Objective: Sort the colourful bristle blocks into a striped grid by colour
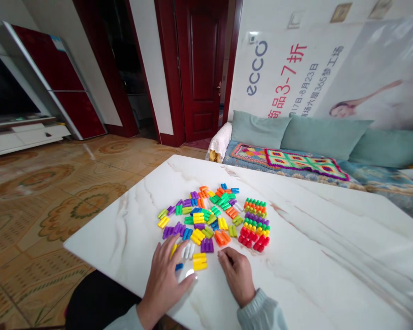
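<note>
My left hand (pixel 165 271) is open, its fingers spread over the near left edge of a pile of colourful plastic building blocks (pixel 198 217). Beneath its fingertips are a white block (pixel 188 250) and a yellow one, partly covered. A separate yellow block (pixel 199 261) lies on the table between my hands. My right hand (pixel 237 272) is closed, resting just below an orange block (pixel 222 238); its curled fingers hide whatever may be inside. Right of the pile stand joined blocks (pixel 256 224) in rows of green, orange, purple, yellow and red.
The white marble-patterned table (pixel 316 256) reaches far to the right. Behind it is a sofa with teal cushions (pixel 326 140) and a crocheted cover (pixel 304 163). A red door (pixel 203 68), a red fridge (pixel 64 82) and a low white cabinet (pixel 27 137) stand farther back.
</note>
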`<state>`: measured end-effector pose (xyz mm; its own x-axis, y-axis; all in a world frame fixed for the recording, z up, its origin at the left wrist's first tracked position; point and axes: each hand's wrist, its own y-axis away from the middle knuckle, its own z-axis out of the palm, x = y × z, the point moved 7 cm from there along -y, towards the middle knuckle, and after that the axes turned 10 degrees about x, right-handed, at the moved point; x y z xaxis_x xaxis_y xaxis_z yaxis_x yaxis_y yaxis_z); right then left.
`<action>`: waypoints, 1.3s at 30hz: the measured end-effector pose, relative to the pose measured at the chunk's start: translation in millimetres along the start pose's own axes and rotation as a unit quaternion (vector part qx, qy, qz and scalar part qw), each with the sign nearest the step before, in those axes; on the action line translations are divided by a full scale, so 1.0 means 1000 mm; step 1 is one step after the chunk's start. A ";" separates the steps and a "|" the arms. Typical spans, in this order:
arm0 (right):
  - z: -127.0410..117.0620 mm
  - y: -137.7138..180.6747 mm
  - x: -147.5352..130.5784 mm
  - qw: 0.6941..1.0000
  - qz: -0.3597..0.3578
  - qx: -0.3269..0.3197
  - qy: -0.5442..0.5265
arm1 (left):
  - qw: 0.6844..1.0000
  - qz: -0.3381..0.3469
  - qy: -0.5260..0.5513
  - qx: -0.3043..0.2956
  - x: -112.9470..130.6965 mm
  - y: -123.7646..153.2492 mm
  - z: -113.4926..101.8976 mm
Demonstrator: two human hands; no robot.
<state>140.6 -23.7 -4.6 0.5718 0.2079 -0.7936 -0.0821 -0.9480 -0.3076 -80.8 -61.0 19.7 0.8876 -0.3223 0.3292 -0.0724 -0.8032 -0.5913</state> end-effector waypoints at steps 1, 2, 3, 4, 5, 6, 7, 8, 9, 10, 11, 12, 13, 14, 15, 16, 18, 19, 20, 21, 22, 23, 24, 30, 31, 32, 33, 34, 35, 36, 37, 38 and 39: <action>0.000 0.000 0.000 1.000 -0.002 -0.001 0.001 | 1.000 -0.006 -0.019 -0.013 0.001 0.012 0.003; 0.000 0.000 -0.001 1.000 -0.004 -0.001 0.003 | 0.999 -0.011 -0.033 -0.023 0.001 0.022 0.006; -0.001 -0.001 -0.001 1.000 -0.008 -0.002 0.004 | 0.999 -0.012 -0.042 -0.032 0.002 0.028 0.010; -0.001 -0.001 -0.002 1.000 -0.010 -0.002 0.005 | 0.998 -0.009 -0.046 -0.038 0.003 0.032 0.014; -0.001 -0.002 -0.002 1.000 -0.012 -0.002 0.006 | 0.998 -0.006 -0.047 -0.040 0.004 0.033 0.019; 0.000 -0.002 -0.001 1.000 -0.014 -0.003 0.006 | 0.998 -0.003 -0.047 -0.041 0.006 0.031 0.023; 0.001 -0.001 -0.001 1.000 -0.015 -0.003 0.008 | 0.998 -0.002 -0.046 -0.040 0.007 0.026 0.028; 0.002 0.000 -0.001 1.000 -0.016 -0.003 0.009 | 0.998 -0.005 -0.044 -0.037 0.007 0.020 0.032; 0.004 0.002 -0.001 1.000 -0.018 -0.004 0.011 | 0.998 -0.010 -0.042 -0.034 0.008 0.013 0.037; 0.005 0.004 -0.001 1.000 -0.018 -0.004 0.011 | 0.999 -0.015 -0.039 -0.033 0.009 0.006 0.041; 0.005 0.006 -0.001 1.000 -0.018 -0.004 0.009 | 0.999 -0.019 -0.036 -0.034 0.010 -0.001 0.045; 0.005 0.006 -0.002 1.000 -0.019 -0.005 0.005 | 0.999 -0.022 -0.031 -0.035 0.011 -0.007 0.049; 0.003 0.004 -0.004 1.000 -0.025 -0.008 0.001 | 0.999 -0.024 -0.026 -0.038 0.012 -0.012 0.052; 0.000 0.000 -0.007 0.999 -0.037 -0.011 0.000 | 0.999 -0.026 -0.022 -0.040 0.012 -0.016 0.054; -0.006 -0.008 -0.011 0.998 -0.054 -0.011 0.005 | 0.999 -0.029 -0.018 -0.043 0.012 -0.019 0.056; -0.013 -0.020 -0.017 0.997 -0.077 -0.010 0.021 | 0.998 -0.031 -0.015 -0.045 0.012 -0.020 0.057; -0.031 -0.055 -0.027 0.989 -0.114 0.018 0.093 | 0.998 -0.039 -0.010 -0.046 0.012 -0.020 0.057; -0.040 -0.076 -0.030 0.980 -0.124 0.030 0.153 | 0.998 -0.042 -0.008 -0.045 0.011 -0.020 0.057; -0.045 -0.098 -0.031 0.964 -0.128 0.028 0.230 | 0.998 -0.044 -0.006 -0.044 0.011 -0.019 0.056; -0.046 -0.119 -0.030 0.940 -0.128 0.008 0.317 | 0.998 -0.046 -0.004 -0.043 0.010 -0.019 0.056; -0.044 -0.138 -0.026 0.908 -0.128 -0.027 0.398 | 0.998 -0.046 -0.002 -0.041 0.010 -0.018 0.056; -0.042 -0.154 -0.024 0.897 -0.127 -0.043 0.421 | 0.998 -0.047 -0.001 -0.040 0.010 -0.018 0.056; -0.039 -0.167 -0.022 0.889 -0.125 -0.054 0.437 | 0.998 -0.046 0.000 -0.038 0.010 -0.018 0.056; -0.013 -0.183 0.000 0.866 -0.115 -0.094 0.477 | 0.999 -0.045 -0.001 -0.029 0.007 -0.016 0.059; -0.011 -0.182 0.003 0.866 -0.113 -0.095 0.479 | 0.998 -0.047 -0.003 -0.030 0.007 -0.016 0.059; -0.009 -0.182 0.005 0.866 -0.110 -0.094 0.479 | 0.998 -0.050 -0.006 -0.031 0.007 -0.016 0.059; -0.007 -0.182 0.006 0.867 -0.107 -0.093 0.478 | 0.998 -0.053 -0.010 -0.032 0.007 -0.016 0.059; -0.006 -0.184 0.006 0.868 -0.104 -0.090 0.477 | 0.998 -0.057 -0.013 -0.032 0.007 -0.015 0.059; -0.006 -0.186 0.005 0.871 -0.100 -0.086 0.474 | 0.998 -0.059 -0.016 -0.033 0.007 -0.015 0.059; -0.007 -0.189 0.003 0.874 -0.096 -0.079 0.470 | 0.997 -0.060 -0.018 -0.033 0.008 -0.015 0.059; -0.009 -0.192 -0.001 0.878 -0.093 -0.070 0.465 | 0.998 -0.059 -0.018 -0.034 0.008 -0.015 0.059; -0.012 -0.195 -0.006 0.882 -0.089 -0.059 0.458 | 0.998 -0.057 -0.018 -0.034 0.009 -0.015 0.058; -0.016 -0.197 -0.012 0.888 -0.086 -0.047 0.449 | 0.998 -0.055 -0.017 -0.034 0.009 -0.016 0.058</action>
<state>163.3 156.7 73.8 0.9933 0.1147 0.0125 0.1130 -0.9456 -0.3052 -45.4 -22.4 -10.7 0.9067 -0.2139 0.3636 -0.0028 -0.8650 -0.5018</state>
